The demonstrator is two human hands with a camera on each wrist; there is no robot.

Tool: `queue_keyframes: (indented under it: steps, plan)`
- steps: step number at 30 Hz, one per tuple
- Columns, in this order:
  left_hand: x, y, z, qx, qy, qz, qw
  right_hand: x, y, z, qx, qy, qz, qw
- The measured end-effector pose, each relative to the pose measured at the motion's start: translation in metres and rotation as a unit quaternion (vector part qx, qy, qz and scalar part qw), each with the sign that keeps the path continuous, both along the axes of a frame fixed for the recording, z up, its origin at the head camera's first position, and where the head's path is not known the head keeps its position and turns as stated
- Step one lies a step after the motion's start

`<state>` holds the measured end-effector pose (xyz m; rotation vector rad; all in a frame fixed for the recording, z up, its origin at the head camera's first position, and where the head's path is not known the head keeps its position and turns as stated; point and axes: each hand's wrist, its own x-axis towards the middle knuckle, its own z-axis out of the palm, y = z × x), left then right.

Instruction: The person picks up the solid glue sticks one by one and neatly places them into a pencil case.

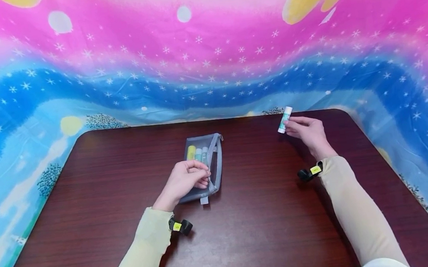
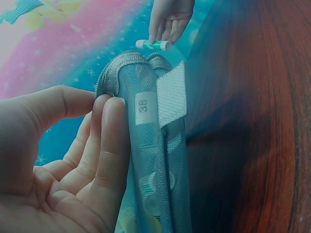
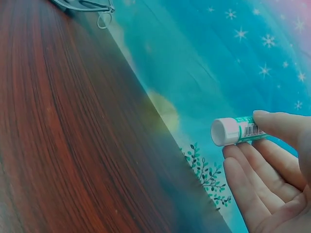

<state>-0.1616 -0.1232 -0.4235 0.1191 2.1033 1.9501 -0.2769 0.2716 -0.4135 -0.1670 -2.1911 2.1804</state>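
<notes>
A grey mesh zipper pouch (image 1: 193,195) lies on the table with its zipper side unzipped and facing right. Through the mesh I see several glue sticks (image 1: 191,152), one of them yellow. My left hand (image 1: 185,178) pinches the pouch's upper zipper edge between thumb and fingers, as the left wrist view shows; a white tag (image 2: 142,108) marked 38 sits by the fingertips. Over the table's far right part, my right hand (image 1: 308,134) pinches a white and green glue stick (image 1: 285,120), held tilted in the air. Its barcode side shows in the right wrist view.
The dark red-brown wooden table (image 1: 248,234) spreads around both hands. A colourful printed cloth (image 1: 207,64) hangs behind the far edge and along both sides. Each wrist wears a black strap camera (image 1: 310,174).
</notes>
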Motion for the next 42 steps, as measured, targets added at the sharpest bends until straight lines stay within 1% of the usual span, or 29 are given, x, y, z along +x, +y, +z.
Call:
queue_keyframes:
  steps: [4, 12, 19, 22, 26, 33, 42]
  plan:
    - [0.001, 0.000, 0.001, 0.001, 0.001, 0.001, 1.0000, 0.002, -0.005, 0.002, -0.001, 0.003, 0.011, 1.000]
    - [0.001, 0.000, 0.003, -0.002, 0.000, 0.000, 1.0000, 0.007, -0.014, 0.001, -0.005, 0.014, 0.021, 1.000]
    - [0.001, 0.000, 0.001, -0.005, -0.003, 0.004, 1.0000, 0.009, -0.019, -0.002, 0.011, 0.008, 0.020, 1.000]
    - [0.001, 0.000, 0.000, -0.007, -0.006, 0.005, 0.9999, 0.011, -0.022, -0.001, 0.008, 0.006, 0.027, 1.000]
    - [0.001, 0.000, 0.000, -0.008, -0.002, 0.005, 1.0000, 0.012, -0.026, 0.001, 0.007, 0.015, 0.035, 0.999]
    - [0.000, 0.000, 0.000, -0.007, -0.004, 0.003, 1.0000, 0.015, -0.033, 0.002, 0.006, 0.021, 0.035, 0.999]
    - [-0.002, 0.000, -0.001, -0.006, -0.004, 0.002, 1.0000, 0.018, -0.039, 0.003, 0.001, 0.027, 0.048, 0.998]
